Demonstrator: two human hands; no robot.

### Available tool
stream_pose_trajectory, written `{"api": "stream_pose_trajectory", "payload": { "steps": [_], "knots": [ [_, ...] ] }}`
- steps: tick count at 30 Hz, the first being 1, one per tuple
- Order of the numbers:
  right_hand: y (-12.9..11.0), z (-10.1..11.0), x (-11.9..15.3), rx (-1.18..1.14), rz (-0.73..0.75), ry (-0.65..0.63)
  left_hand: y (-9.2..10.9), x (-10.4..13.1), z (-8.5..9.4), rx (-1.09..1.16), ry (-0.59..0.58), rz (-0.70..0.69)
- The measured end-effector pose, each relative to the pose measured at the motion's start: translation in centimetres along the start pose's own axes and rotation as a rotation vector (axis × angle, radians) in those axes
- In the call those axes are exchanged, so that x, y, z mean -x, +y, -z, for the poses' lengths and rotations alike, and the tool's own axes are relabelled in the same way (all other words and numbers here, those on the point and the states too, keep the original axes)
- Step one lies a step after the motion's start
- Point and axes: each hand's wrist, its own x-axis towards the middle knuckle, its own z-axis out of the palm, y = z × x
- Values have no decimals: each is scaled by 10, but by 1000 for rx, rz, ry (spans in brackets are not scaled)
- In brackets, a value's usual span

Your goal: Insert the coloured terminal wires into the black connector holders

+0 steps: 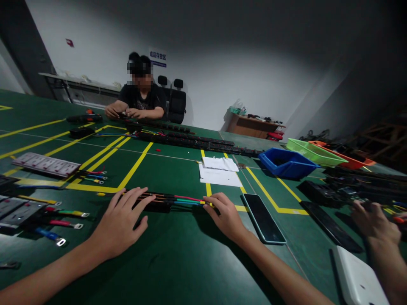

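The wires (188, 200) run rightward, lengthwise, from the black strip (163, 207); the right hand (224, 212) pinches their far ends; the left hand (125, 220), fingers loosely spread, covers the strip's left end.

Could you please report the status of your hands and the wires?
Left hand spread over black strip. Right hand pinching wires at their ends. Phone to its right, clear of wires.
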Motion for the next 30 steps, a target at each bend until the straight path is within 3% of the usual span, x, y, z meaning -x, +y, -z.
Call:
{"api": "stream_pose_trajectory", "payload": {
  "steps": [30],
  "knots": [
    [1, -1, 2, 27, -36, -15, 2, 0, 2, 0, -11, -3]
  ]
}}
